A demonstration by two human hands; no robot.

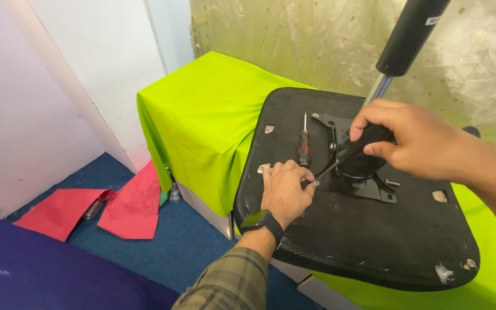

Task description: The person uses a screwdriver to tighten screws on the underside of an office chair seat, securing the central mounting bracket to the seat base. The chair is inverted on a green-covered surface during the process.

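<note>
A table draped in lime-green cloth (pixel 202 109) fills a corner of blue carpet (pixel 162 252), with red fabric pieces (pixel 133 212) on the floor. On the cloth lies an upturned black chair seat (pixel 363 241). Your left hand (pixel 285 192) rests on it, fingers pinched at a small bolt (pixel 315 183) by the black mounting plate (pixel 368 183). Your right hand (pixel 414 140) is wrapped tight around a black tool handle (pixel 368 138) above the plate. A red-handled screwdriver (pixel 304 146) lies loose on the seat, just beyond your left hand.

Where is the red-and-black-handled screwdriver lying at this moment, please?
In the head view, the red-and-black-handled screwdriver lies on the upturned black seat base, just above the left hand and left of the black metal mounting plate.
</note>
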